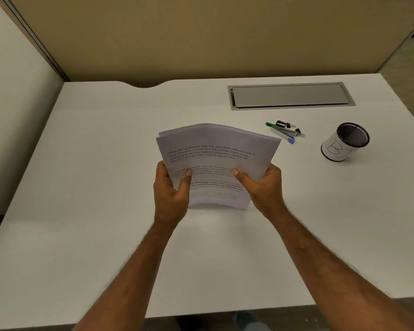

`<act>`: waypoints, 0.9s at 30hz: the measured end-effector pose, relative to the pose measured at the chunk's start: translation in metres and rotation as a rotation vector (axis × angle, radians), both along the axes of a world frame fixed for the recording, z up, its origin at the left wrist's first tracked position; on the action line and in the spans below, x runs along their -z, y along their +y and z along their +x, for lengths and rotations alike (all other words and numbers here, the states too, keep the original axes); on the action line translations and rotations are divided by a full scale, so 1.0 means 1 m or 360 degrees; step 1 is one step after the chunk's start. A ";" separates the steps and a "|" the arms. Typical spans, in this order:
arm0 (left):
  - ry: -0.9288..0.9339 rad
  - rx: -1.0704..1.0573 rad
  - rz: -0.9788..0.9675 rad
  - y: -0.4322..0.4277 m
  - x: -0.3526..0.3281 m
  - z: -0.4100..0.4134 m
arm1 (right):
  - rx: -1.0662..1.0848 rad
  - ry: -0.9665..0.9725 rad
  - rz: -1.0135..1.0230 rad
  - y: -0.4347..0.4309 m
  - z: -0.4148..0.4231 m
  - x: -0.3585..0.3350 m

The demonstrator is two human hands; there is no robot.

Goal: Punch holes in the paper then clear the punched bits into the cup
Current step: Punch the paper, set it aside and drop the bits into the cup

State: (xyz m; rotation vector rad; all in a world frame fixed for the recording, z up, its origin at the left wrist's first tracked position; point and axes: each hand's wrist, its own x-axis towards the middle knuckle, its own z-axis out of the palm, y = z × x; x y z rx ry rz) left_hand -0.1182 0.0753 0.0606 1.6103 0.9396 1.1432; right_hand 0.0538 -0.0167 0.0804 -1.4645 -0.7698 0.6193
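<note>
The paper (215,149), a thin stack whose far edge shows at least two separate sheets, is held up off the table (101,168), well to the left of the cup (344,143) and nearer to us than it. We count two hands on it, one at each near corner. Our left hand (171,189) grips the left side, thumb laid across the printed face and fingers curled behind; our right hand (264,185) grips the right side in the same way, so both are clamped on the stack. The sheets bow upward between the two thumbs, and several blocks of printed text run across the top page. The one cup stands on the table apart from everything, wrapped in white with a drawn letter on it, its dark mesh mouth toward us. Just left of the cup and slightly beyond it lies a small cluster: a green-tipped pen (270,124), a blue-capped pen (290,140), at least one clear barrel between them, and what look like two black clips (281,123). Beyond the cup and to its left, one long grey hatch (289,95) is set flush in the tabletop. Behind it rises one tan partition (177,32).
</note>
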 end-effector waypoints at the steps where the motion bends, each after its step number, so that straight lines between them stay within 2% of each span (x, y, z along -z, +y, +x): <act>1: -0.0008 -0.0002 0.0014 0.000 -0.003 0.000 | 0.0011 -0.0004 0.0019 0.000 -0.001 -0.001; 6: -0.0014 -0.0027 -0.0048 -0.007 -0.002 0.000 | -0.0007 0.0005 0.0070 -0.004 -0.006 -0.002; 15: -0.0001 -0.0021 0.0161 -0.009 0.001 -0.001 | 0.0006 -0.0041 0.0072 -0.005 -0.004 -0.001; 20: 0.0087 -0.0011 -0.0047 -0.007 0.012 -0.007 | 0.0025 0.0007 0.0008 -0.012 -0.002 0.006; 23: 0.0147 0.0039 0.0008 -0.006 0.007 -0.005 | 0.0007 0.0053 0.0013 -0.012 -0.002 0.004; 27: 0.0087 0.0044 0.0007 -0.004 -0.005 0.001 | 0.0019 0.0050 0.0065 -0.010 -0.003 -0.003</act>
